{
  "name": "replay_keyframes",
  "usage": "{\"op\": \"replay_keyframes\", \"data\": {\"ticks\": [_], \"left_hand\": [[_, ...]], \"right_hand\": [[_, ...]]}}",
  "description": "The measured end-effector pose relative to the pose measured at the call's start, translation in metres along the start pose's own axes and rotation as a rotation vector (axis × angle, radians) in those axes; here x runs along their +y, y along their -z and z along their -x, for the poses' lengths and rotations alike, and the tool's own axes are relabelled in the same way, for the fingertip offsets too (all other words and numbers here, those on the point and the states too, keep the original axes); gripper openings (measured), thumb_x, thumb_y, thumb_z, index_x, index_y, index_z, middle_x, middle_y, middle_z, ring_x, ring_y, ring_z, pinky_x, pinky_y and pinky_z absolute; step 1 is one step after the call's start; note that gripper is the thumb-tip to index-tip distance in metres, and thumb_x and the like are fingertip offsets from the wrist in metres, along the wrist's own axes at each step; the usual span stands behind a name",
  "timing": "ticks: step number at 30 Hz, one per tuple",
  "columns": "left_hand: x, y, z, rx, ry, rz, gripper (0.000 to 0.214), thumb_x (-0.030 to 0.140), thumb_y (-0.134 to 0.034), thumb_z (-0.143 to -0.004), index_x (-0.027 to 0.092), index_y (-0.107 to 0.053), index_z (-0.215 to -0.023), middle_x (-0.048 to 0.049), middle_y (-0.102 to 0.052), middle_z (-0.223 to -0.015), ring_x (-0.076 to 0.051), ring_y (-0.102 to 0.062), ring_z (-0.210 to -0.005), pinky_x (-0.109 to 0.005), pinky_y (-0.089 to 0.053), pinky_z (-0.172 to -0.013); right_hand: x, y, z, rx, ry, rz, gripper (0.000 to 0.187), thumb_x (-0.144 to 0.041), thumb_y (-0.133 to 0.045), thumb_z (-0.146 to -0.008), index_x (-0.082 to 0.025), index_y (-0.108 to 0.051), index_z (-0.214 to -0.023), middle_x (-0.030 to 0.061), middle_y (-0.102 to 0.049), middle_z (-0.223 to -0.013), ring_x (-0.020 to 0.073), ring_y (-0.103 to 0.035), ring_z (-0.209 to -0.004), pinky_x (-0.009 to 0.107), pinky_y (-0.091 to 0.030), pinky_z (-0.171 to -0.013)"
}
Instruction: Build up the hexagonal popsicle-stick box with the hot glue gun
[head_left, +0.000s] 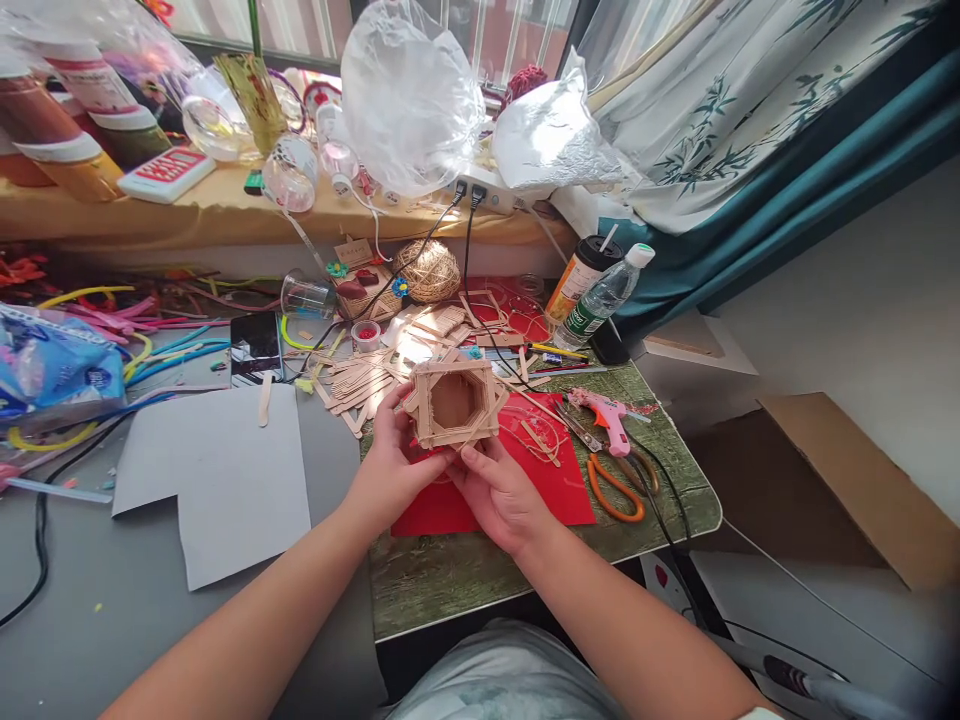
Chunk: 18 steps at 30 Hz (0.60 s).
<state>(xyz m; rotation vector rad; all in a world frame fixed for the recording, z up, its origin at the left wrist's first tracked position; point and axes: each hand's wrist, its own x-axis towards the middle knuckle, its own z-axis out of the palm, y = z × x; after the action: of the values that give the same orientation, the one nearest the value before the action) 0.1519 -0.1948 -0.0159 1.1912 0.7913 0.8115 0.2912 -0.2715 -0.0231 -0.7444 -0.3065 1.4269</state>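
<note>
A small hexagonal box built of stacked wooden craft sticks (454,402) is held above a red sheet (551,470) on the table. My left hand (390,462) grips its left side, fingers curled round the wall. From below and the front, my right hand (499,492) holds it, with thumb and fingers pinched on the lower edge. The box's open top faces me and its inside looks hollow.
Loose craft sticks (364,380) lie behind the box. A pink glue gun (611,418) and orange-handled scissors (616,487) lie to the right, two bottles (596,295) behind them. Grey card (217,470), a phone (256,345), a twine ball (429,270) and coloured pipe cleaners (150,335) sit left.
</note>
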Motion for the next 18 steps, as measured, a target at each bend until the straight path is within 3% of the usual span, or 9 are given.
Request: {"op": "replay_keyframes", "data": {"ticks": [3,6,11,18], "left_hand": [[0.0013,-0.0006,0.0009,0.031,0.004,-0.014,0.1,0.026,-0.086,-0.081,0.033,-0.025,-0.16,-0.0118,-0.063,-0.141,-0.03,-0.07,-0.121,-0.05,-0.058,-0.105],[0.0014,-0.0005,0.0027,0.013,-0.004,-0.03,0.103,0.027,-0.085,-0.081,0.033,-0.022,-0.162,-0.0127,-0.06,-0.148,-0.031,-0.067,-0.128,-0.051,-0.054,-0.112],[-0.0032,0.0048,0.0023,-0.032,-0.02,-0.024,0.107,0.038,-0.088,-0.083,0.036,-0.018,-0.164,-0.0128,-0.047,-0.164,-0.034,-0.051,-0.15,-0.052,-0.045,-0.124],[-0.0035,0.0076,-0.0028,-0.041,0.045,-0.001,0.107,0.046,-0.09,-0.081,0.033,-0.022,-0.163,-0.0159,-0.052,-0.161,-0.037,-0.055,-0.146,-0.057,-0.045,-0.123]], "right_hand": [[-0.0013,-0.0029,0.001,-0.002,0.035,0.068,0.057,-0.024,-0.088,-0.083,-0.031,-0.066,-0.135,0.0024,-0.07,-0.144,0.0248,-0.063,-0.136,0.048,-0.042,-0.126],[-0.0014,-0.0066,0.0016,0.018,0.072,0.098,0.063,-0.024,-0.091,-0.08,-0.029,-0.064,-0.137,0.0049,-0.071,-0.143,0.027,-0.063,-0.136,0.05,-0.042,-0.127],[-0.0022,-0.009,0.0022,0.03,0.078,0.126,0.061,-0.026,-0.092,-0.079,-0.029,-0.064,-0.134,0.0047,-0.073,-0.14,0.0262,-0.064,-0.135,0.047,-0.046,-0.123],[0.0014,-0.0016,0.0033,0.096,0.137,0.242,0.064,-0.029,-0.095,-0.076,-0.031,-0.064,-0.132,0.0047,-0.074,-0.137,0.0248,-0.069,-0.125,0.043,-0.055,-0.113]]}}
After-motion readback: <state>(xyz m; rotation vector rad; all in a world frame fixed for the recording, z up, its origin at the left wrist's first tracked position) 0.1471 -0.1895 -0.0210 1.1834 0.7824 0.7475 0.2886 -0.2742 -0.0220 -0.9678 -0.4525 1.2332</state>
